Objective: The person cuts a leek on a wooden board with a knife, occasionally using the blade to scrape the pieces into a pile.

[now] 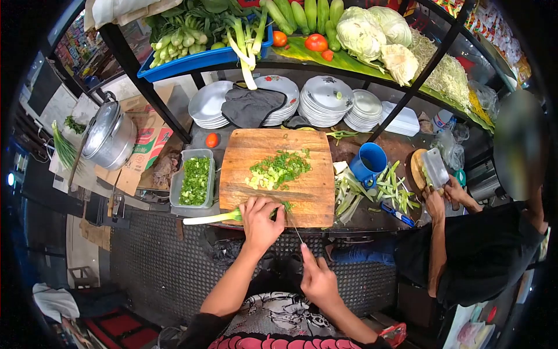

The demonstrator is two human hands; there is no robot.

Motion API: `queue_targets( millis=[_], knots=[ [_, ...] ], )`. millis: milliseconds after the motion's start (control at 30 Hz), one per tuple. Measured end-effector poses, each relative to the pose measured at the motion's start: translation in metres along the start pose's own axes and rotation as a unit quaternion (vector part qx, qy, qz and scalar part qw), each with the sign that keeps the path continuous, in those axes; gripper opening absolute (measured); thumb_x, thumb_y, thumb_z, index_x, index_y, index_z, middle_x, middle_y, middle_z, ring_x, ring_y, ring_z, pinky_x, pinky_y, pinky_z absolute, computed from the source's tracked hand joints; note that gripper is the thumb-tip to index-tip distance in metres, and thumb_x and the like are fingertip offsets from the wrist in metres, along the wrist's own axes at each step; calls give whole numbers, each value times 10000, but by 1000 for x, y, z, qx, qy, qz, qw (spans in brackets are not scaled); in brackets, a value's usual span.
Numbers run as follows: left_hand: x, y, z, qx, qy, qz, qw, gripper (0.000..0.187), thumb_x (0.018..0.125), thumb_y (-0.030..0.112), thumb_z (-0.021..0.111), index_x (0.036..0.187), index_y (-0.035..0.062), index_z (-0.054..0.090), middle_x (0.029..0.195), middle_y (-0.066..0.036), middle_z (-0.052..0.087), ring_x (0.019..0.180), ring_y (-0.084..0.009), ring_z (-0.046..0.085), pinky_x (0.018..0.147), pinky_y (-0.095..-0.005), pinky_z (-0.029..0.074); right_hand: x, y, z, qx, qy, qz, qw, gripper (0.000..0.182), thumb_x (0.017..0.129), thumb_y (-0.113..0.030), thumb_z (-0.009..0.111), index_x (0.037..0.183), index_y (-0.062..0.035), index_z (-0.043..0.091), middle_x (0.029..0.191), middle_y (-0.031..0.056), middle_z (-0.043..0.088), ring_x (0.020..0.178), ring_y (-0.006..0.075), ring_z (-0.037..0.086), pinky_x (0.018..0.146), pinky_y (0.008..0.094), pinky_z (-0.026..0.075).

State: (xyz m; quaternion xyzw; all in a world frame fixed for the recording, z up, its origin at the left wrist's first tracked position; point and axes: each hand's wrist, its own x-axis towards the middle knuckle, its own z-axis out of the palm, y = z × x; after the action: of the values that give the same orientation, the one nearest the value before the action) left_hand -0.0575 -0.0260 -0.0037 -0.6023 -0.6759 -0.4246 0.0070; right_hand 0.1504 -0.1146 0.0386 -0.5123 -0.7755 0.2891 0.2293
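My left hand is closed over a leek, pressing it to the front of the wooden cutting board. The white end of the stalk sticks out to the left past the board's edge. In my right hand is a knife, its blade at the cut green end beside my left fingers. Chopped greens lie in a loose heap mid-board. Left of the board stands a clear plastic container filled with chopped greens.
A co-worker at the right holds a cleaver over a round board. Between us are a blue mug, cut strips and a blue-handled tool. Stacked plates line the back; a shelf of vegetables hangs above.
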Motion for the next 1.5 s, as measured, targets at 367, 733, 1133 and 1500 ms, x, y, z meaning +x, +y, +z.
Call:
queue_targets(
  millis=[367,733,1133,1500],
  knots=[
    [-2,0,0,15,-1,14,1000,66,847,160,796,873,102,784,933,3,703,951,-238,601,890,-415,393,7,6,7,65,-10,10,998,677,949,-26,633,1594,-166,484,862,209,622,681,415,652,646,497,561],
    [-4,-6,-10,-25,-25,39,999,80,846,129,781,923,109,792,1011,-23,714,996,-261,607,909,-423,419,12,12,23,27,-9,13,1000,750,927,-33,612,1632,-205,422,939,230,656,711,455,684,683,539,598],
    [3,-22,-42,29,-171,178,969,338,875,112,710,1207,105,773,1149,-73,676,1052,-291,577,941,-429,429,16,6,15,55,-33,37,997,731,933,-27,616,1624,-193,443,898,236,628,719,451,674,693,526,592],
    [-2,-23,-39,38,-164,176,970,335,901,146,712,1229,77,730,1245,-55,691,1125,-277,593,981,-449,431,24,6,16,18,-40,12,999,760,949,-44,609,1651,-226,382,935,220,623,707,456,666,686,540,591]
  ],
)
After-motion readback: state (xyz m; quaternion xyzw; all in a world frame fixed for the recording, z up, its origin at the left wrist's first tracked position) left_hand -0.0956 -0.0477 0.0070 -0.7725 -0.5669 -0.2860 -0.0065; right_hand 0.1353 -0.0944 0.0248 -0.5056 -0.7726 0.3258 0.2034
